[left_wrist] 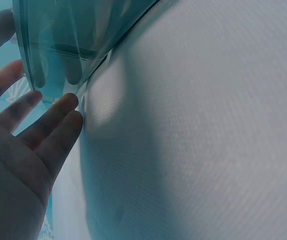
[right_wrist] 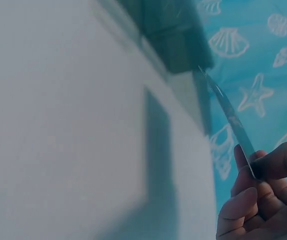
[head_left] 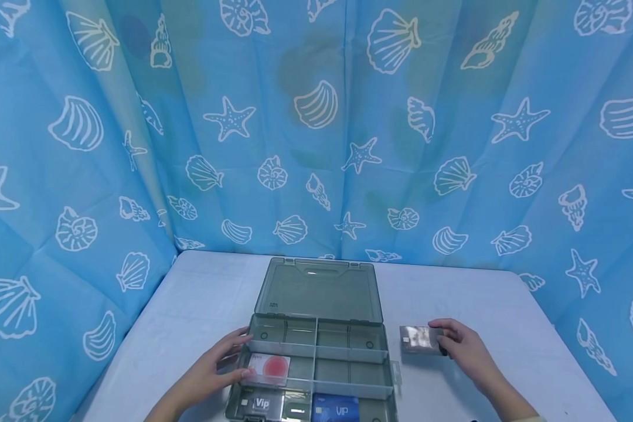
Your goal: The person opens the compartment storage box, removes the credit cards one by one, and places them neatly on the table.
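A dark, glossy card (head_left: 419,339) with a small chip mark is pinched at its right edge between the thumb and fingers of my right hand (head_left: 461,349), beside the box. The right wrist view shows the card (right_wrist: 233,122) nearly edge-on and slightly bowed, above the table. My left hand (head_left: 211,369) touches the left side of a smoky clear divided box (head_left: 350,370), thumb and a fingertip at its rim. From the left wrist, the fingers (left_wrist: 58,120) look fairly straight against the box wall (left_wrist: 83,60).
The box's lid (head_left: 319,290) lies folded back. A white card with a red circle (head_left: 275,369) sits in the middle-left compartment, a black Vip card (head_left: 258,403) in the front-left, and a blue VIP card (head_left: 336,408) in the front-right. A shell-patterned curtain (head_left: 343,146) surrounds the white table (head_left: 200,299).
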Demonstrator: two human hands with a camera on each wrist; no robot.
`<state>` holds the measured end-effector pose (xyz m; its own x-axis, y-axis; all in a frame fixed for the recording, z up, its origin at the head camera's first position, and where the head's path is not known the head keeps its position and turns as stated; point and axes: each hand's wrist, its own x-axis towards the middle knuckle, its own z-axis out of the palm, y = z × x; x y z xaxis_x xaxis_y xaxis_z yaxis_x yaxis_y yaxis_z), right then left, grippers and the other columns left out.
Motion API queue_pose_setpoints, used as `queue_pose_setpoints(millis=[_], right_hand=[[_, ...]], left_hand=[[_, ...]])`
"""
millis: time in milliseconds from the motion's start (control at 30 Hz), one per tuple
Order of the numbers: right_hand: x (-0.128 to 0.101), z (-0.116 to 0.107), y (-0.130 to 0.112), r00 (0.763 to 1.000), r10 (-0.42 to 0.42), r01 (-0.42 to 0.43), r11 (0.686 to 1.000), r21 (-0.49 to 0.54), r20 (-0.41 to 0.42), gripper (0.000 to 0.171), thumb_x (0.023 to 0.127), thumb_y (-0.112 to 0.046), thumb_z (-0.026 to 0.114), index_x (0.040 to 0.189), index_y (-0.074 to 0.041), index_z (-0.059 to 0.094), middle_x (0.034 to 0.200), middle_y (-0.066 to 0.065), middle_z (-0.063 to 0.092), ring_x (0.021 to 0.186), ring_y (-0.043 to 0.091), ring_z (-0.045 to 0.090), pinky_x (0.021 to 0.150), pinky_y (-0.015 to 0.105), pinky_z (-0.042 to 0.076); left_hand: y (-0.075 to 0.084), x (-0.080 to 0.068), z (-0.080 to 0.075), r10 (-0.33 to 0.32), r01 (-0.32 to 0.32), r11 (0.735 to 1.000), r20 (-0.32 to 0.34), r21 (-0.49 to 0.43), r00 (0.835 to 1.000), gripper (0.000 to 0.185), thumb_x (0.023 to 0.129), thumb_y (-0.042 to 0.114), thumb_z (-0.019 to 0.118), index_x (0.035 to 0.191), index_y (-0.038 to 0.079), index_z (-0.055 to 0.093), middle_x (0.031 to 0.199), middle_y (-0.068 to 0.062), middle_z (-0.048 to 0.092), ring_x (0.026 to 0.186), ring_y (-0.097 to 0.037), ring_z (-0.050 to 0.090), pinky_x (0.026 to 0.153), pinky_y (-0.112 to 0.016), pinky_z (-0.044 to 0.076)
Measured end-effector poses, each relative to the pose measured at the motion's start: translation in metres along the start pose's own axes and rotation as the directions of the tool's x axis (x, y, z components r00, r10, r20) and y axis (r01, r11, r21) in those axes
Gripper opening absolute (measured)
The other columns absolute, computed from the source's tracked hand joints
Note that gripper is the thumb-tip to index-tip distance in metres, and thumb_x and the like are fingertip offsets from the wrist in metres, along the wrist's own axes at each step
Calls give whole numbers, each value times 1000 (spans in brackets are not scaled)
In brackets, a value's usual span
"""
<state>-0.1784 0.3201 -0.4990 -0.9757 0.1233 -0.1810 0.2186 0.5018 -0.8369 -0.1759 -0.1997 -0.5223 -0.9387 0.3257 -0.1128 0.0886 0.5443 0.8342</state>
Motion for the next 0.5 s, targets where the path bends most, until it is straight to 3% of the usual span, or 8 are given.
queue_pose_setpoints(millis=[167, 367, 500], right_hand=[[8, -1, 15, 1000, 13, -13, 999, -38, -11, 38, 98, -5, 51, 135, 3, 57, 105, 10, 70, 80, 20, 57, 60, 31, 49], [17, 2, 27, 999, 28, -30, 995, -95, -27, 37, 97, -6, 54, 133, 1, 59, 107, 10, 69, 96, 23, 61, 74, 32, 51], [21, 6, 31, 1000, 4, -7, 993, -121, -24, 37, 94, -7, 59, 131, 1, 60, 97, 8, 67, 87, 22, 58, 69, 29, 50]], left_hand=[[1, -1, 0, -5, 5, 1000, -3, 1, 1000, 68, 89, 39, 79, 148, 18, 52, 162, -18, 33, 139, -48, 44, 110, -63, 41], [1, -1, 0, -18, 18, 1000, -2, -1, 1000, 69, 89, 40, 79, 148, 19, 52, 162, -18, 33, 140, -48, 43, 110, -63, 41], [0, 0, 0, -19, 19, 1000, -3, -1, 1000, 69, 89, 41, 79, 148, 19, 52, 162, -17, 33, 140, -47, 43, 110, -63, 41]])
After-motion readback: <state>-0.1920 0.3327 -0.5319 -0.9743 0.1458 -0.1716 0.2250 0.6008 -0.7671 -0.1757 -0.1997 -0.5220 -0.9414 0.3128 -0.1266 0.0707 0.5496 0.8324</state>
